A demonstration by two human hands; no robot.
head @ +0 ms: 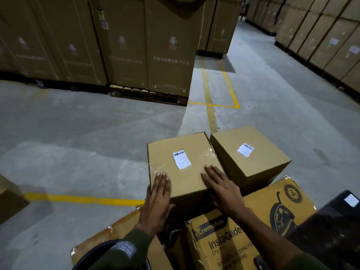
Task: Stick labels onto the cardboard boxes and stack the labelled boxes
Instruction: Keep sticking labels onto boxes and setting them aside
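under both flat, spread grips, labelled box, near edge

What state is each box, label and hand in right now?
Near cardboard box: closed, taped, labelled, both hands on top.
Its label: stuck flat.
Far cardboard box: closed, labelled, alongside, untouched.
Its label: stuck flat.
Left hand: flat, fingers straight.
Right hand: flat, fingers straight.
Crompton InstaGlide carton: underneath, worn edges.

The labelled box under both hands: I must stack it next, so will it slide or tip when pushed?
The labelled box looks squat and flat-topped, so it would probably slide rather than tip. Its taped, square faces suggest stiffness. Weight can't be judged.
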